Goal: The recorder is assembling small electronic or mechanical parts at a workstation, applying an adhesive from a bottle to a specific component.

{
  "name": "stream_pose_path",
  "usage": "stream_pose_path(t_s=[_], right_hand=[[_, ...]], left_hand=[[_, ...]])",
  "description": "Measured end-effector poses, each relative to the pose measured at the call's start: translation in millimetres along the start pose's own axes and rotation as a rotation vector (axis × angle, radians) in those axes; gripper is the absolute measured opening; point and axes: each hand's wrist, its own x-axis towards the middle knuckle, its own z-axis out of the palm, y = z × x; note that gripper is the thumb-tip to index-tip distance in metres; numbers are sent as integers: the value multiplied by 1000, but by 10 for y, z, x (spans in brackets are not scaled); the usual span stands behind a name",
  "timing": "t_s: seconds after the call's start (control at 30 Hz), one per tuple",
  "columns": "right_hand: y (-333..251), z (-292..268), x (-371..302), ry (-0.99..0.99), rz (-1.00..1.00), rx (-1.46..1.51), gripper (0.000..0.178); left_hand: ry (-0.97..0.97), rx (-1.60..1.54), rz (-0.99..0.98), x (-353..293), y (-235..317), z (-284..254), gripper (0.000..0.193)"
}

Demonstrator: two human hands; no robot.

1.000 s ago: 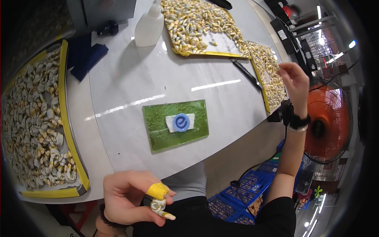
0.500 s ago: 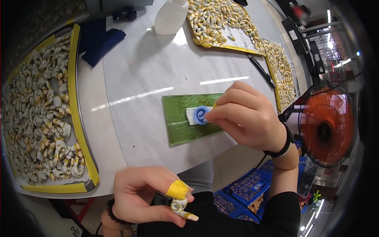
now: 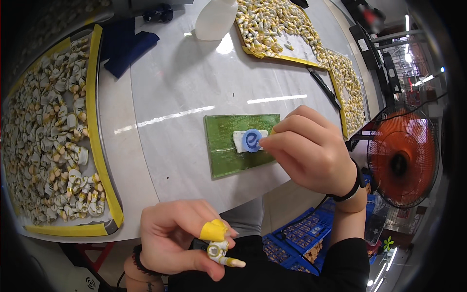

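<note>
My left hand [image 3: 182, 241], low in the middle, pinches a small white-and-yellow figurine part [image 3: 219, 253] with a pale, skin-coloured tip. Yellow tape wraps one of that hand's fingers. My right hand [image 3: 316, 151] is closed, its fingertips at the right edge of a round blue pad [image 3: 251, 139] with a dark curled mark. Whatever those fingertips hold, if anything, is hidden. Beneath the blue pad lies a white rectangular pad [image 3: 238, 142], resting on a green slab [image 3: 221, 163] at the table's near side.
A yellow-edged tray [image 3: 92, 121] of several similar parts stands at left. More trays [image 3: 277, 57] of small pieces sit at the far right, beside a black pen-like tool [image 3: 323, 88]. A translucent bottle [image 3: 214, 22], dark blue cloth [image 3: 129, 53], orange fan [image 3: 404, 151] and blue crates [image 3: 296, 238] surround me.
My right fingertips have drawn slightly rightward relative to the blue pad, which keeps its place on the slab. The left hand has tilted the figurine part a little. The whole view has shifted slightly.
</note>
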Motion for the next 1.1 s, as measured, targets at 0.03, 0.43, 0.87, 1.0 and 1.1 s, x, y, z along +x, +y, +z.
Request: stream_pose_path(t_s=[0.03,0.43,0.87,1.0,1.1], right_hand=[[-8,3,-2,15,5,-16,19],[-353,-69,-123,244,111,362,23],[-582,92,-208,315,-12,761,8],[-591,109,-169,333,-27,777,6],[-574,119,-152,329,-72,762,8]], left_hand=[[-4,0,-2,2,-2,7,44],[-247,737,458,16,-18,-64,47],[-129,739,433,-65,-27,42,31],[-136,883,452,-68,24,99,31],[-114,949,500,-88,17,114,31]])
